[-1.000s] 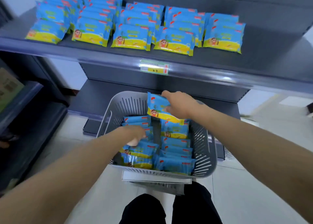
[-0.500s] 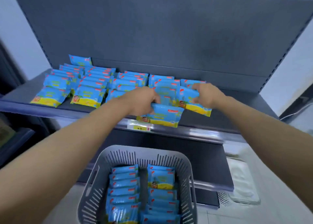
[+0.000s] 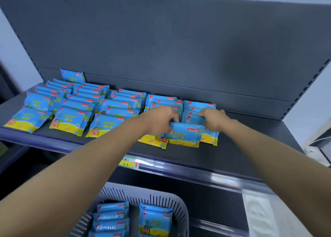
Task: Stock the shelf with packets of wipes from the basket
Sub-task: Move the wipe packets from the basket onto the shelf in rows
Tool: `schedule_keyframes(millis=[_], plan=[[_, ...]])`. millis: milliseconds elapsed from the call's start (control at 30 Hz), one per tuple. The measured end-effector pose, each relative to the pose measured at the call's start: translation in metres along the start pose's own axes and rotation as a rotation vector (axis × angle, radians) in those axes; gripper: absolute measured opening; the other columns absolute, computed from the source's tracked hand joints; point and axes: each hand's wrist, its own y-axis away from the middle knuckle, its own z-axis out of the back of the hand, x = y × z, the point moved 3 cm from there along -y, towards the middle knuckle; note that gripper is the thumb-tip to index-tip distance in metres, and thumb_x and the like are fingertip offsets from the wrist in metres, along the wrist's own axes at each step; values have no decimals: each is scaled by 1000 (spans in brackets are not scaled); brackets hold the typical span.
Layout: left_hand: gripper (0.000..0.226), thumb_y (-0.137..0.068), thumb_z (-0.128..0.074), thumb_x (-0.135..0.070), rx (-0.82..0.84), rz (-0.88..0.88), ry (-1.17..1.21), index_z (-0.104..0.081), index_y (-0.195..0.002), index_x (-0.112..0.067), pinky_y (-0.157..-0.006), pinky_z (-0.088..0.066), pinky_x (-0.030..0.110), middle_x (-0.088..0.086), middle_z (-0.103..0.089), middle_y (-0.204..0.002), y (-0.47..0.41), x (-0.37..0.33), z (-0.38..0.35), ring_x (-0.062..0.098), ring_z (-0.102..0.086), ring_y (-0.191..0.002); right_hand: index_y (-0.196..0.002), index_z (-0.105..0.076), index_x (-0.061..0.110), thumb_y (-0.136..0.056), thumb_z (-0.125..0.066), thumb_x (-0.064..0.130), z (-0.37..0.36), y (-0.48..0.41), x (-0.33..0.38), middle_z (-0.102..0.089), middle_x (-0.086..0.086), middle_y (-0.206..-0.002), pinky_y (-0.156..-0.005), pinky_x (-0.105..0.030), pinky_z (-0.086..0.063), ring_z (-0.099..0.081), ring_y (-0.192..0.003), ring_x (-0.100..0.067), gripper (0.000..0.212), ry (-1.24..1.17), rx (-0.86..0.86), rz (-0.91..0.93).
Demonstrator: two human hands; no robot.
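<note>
Your left hand (image 3: 161, 120) grips the packet (image 3: 186, 134) at its far-left corner; your right hand (image 3: 213, 119) apparently pinches a second packet (image 3: 210, 138). The first, earlier overhanging the shelf (image 3: 232, 152) lip, sits farther in.

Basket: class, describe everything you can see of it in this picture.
The basket is grey plastic, with slotted walls, a smooth rim and rounded corners. It sits upright, low in the view, in front of and below the stocked shelf. Its near end is cut off by the frame. Inside, blue packets lie in two overlapping rows. Only they are seen touching it, and what it rests on is hidden.
</note>
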Motion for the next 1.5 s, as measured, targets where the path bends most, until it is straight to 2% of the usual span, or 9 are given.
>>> schedule_keyframes(millis=[100,200,367,500,667,833,1100,1300,1500], plan=[[13,-80,-69,-14,32,8,47,-65,-92,-12,-64,-34,22,-9,-51,-74,-19,-4,-9,16,-48,-75,-92,-51,23,-84,-63,36,3,-16,-10,-57,3,-103,-84,-39,-30,-51,-105,-24,19,27,-16,10],[17,-79,-69,-15,54,14,52,-65,-96,-14,-65,-35,22,-4,-57,-83,-36,-8,-19,16,-51,-77,-82,-43,23,-78,-68,40,5,-26,-16,-55,2,-92,-80,-37,-29,-49,-94,-23,31,-19,-52,7],[20,-80,-68,-15,44,37,6,-63,-99,-9,-68,-40,27,5,-61,-94,-60,-13,-34,19,-51,-82,-96,-52,23,-76,-73,36,3,-23,-25,-53,2,-101,-87,-37,-33,-49,-97,-21,32,-209,-114,28],[32,-80,-64,-14,-3,49,-138,-57,-111,-12,-68,-37,28,8,-60,-105,-76,-17,-44,25,-53,-92,-112,-59,17,-86,-61,20,11,-10,-36,-56,-4,-113,-97,-40,-40,-56,-104,-24,26,-350,-219,10],[40,-83,-57,-15,-53,39,-361,-49,-122,-11,-92,-38,36,10,-55,-123,-94,-21,-55,29,-50,-113,-113,-59,15,-89,-54,18,20,15,-35,-59,-6,-112,-96,-41,-40,-56,-105,-25,24,-348,-322,-5],[46,-84,-58,-21,-166,19,-436,-44,-126,-9,-95,-33,36,10,-49,-125,-89,-26,-58,28,-44,-118,-118,-55,16,-91,-52,21,26,40,-21,-55,-4,-118,-95,-38,-33,-50,-113,-24,28,-247,-395,17],[49,-84,-63,-27,-476,-106,-269,-47,-128,-11,-97,-27,32,8,-50,-121,-11,-31,-9,27,-45,-112,-129,-50,13,-88,-56,21,42,91,31,-49,-3,-129,-92,-38,-30,-41,-118,-27,42,-117,-645,91],[44,-74,-71,-16,-733,-210,-169,-58,-115,-4,-92,-37,39,15,-58,-112,89,-31,19,34,-54,-104,-118,-57,4,-80,-64,14,52,142,97,-56,-12,-121,-88,-41,-36,-50,-110,-34,40,-153,-846,188],[44,-72,-74,-16,-692,-207,-152,-60,-111,0,-91,-35,36,17,-61,-108,166,-4,-19,35,-57,-104,-113,-60,2,-77,-67,14,-8,176,174,-60,-14,-114,-86,-42,-42,-56,-105,-35,39,-188,-727,292]])
